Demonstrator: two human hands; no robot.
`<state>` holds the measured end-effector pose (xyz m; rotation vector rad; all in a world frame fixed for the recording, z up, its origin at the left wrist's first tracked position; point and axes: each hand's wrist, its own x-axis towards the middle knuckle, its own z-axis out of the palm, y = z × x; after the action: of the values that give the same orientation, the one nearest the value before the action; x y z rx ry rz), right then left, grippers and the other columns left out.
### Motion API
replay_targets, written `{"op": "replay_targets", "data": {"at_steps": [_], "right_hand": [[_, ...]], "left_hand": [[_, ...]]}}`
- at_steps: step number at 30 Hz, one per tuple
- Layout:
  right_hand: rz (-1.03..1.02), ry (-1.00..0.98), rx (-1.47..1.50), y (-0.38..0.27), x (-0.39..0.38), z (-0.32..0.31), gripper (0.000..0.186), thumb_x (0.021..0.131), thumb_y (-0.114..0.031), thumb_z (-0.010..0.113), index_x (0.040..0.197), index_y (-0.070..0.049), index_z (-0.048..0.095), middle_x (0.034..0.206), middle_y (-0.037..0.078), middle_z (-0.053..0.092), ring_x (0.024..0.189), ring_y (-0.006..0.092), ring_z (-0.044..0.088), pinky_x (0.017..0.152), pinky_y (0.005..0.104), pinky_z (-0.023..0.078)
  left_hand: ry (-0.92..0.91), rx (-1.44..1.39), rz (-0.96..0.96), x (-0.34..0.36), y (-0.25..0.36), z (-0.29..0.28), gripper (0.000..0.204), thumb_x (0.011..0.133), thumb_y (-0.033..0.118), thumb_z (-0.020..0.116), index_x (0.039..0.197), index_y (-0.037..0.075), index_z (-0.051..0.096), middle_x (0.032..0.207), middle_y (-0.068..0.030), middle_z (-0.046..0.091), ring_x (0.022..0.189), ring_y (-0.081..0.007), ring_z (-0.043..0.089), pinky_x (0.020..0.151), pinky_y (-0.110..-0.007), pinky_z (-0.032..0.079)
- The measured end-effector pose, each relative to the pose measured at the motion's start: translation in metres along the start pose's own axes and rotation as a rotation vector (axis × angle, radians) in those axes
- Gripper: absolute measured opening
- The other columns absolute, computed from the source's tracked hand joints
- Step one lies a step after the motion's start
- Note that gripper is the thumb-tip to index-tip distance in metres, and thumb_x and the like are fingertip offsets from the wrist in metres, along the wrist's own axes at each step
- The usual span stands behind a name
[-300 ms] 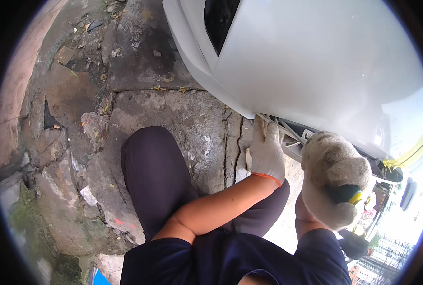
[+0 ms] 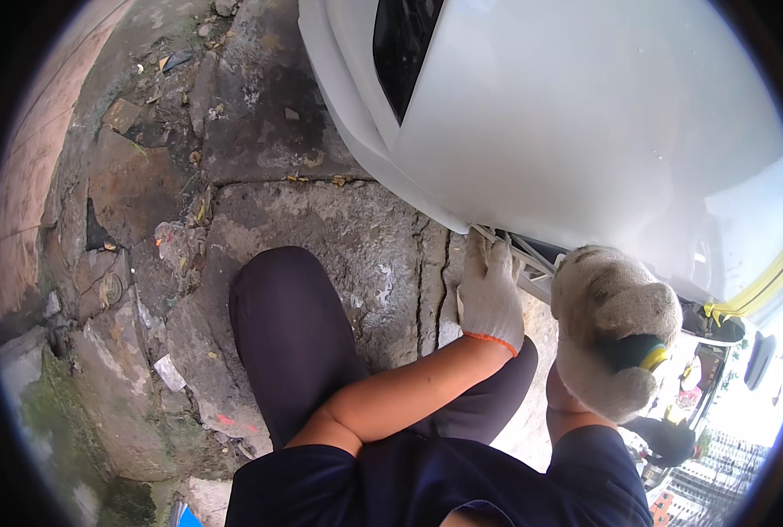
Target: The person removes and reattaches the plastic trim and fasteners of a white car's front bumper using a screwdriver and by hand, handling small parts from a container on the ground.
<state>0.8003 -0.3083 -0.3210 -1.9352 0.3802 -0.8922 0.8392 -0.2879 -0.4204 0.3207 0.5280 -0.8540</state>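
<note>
My left hand (image 2: 488, 290), in a pale knit glove with an orange cuff, has its fingers curled at the white plastic trim (image 2: 532, 263) in a gap along the lower edge of a white car body panel (image 2: 576, 114). My right hand (image 2: 615, 325), also gloved and smudged dark, is closed around a dark green and yellow tool (image 2: 628, 351) just right of it. The tool's working end is hidden by the glove. A dark narrow opening (image 2: 400, 53) sits higher on the panel.
Cracked, stained concrete (image 2: 312, 211) with rubble lies at the left, beside a pinkish paved edge (image 2: 40, 176). My bent knee (image 2: 281, 299) is below the panel. Yellow strips (image 2: 734, 307) hang at the panel's right end, near dark objects and distant buildings.
The view has shifted slightly, so the panel and ground sit lower in the picture. My right hand has moved a little up along the panel; my left hand stays at the gap.
</note>
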Motion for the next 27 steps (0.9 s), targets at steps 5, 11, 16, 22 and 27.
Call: {"op": "replay_targets", "data": {"at_steps": [5, 11, 16, 22, 27], "right_hand": [[0.065, 0.007, -0.005, -0.004, -0.015, -0.004, 0.061, 0.075, -0.07, 0.061, 0.091, -0.01, 0.056, 0.088, 0.013, 0.058, 0.081, 0.0295, 0.057, 0.068, 0.0407, 0.048], [0.101, -0.002, -0.34, -0.016, -0.009, -0.002, 0.061, 0.075, -0.069, 0.062, 0.092, -0.01, 0.056, 0.09, 0.014, 0.059, 0.084, 0.031, 0.059, 0.07, 0.0416, 0.049], [-0.039, -0.093, 0.23, 0.003, 0.015, 0.007, 0.057, 0.082, -0.067, 0.056, 0.089, -0.01, 0.055, 0.07, 0.009, 0.053, 0.059, 0.0223, 0.05, 0.051, 0.0333, 0.041], [-0.049, 0.069, 0.102, 0.0, 0.007, 0.019, 0.061, 0.08, -0.069, 0.06, 0.09, -0.009, 0.056, 0.071, 0.008, 0.051, 0.055, 0.02, 0.042, 0.049, 0.0329, 0.035], [-0.012, -0.047, -0.168, -0.001, 0.006, 0.002, 0.067, 0.075, -0.072, 0.064, 0.094, -0.009, 0.057, 0.085, 0.011, 0.057, 0.07, 0.025, 0.053, 0.06, 0.0368, 0.045]], "left_hand": [[-0.022, -0.011, 0.001, -0.008, 0.015, 0.005, 0.053, 0.099, 0.012, 0.045, 0.15, 0.005, 0.031, 0.135, -0.0065, 0.045, 0.119, -0.0153, 0.048, 0.1, -0.029, 0.043], [0.038, -0.017, -0.034, -0.002, 0.004, 0.002, 0.061, 0.1, 0.013, 0.047, 0.154, 0.001, 0.021, 0.15, -0.0126, 0.038, 0.132, -0.0199, 0.044, 0.11, -0.032, 0.038], [0.057, 0.077, 0.013, 0.001, 0.008, 0.003, 0.049, 0.098, 0.013, 0.046, 0.146, 0.008, 0.038, 0.136, -0.0031, 0.046, 0.113, -0.0107, 0.049, 0.098, -0.028, 0.043], [-0.033, 0.047, -0.016, 0.002, 0.008, -0.002, 0.063, 0.099, 0.012, 0.047, 0.154, 0.001, 0.02, 0.152, -0.0122, 0.033, 0.136, -0.0205, 0.039, 0.115, -0.033, 0.033], [-0.096, 0.056, -0.026, 0.007, 0.004, -0.012, 0.064, 0.098, 0.014, 0.047, 0.154, 0.001, 0.02, 0.151, -0.0108, 0.033, 0.136, -0.0197, 0.038, 0.115, -0.034, 0.032]]}}
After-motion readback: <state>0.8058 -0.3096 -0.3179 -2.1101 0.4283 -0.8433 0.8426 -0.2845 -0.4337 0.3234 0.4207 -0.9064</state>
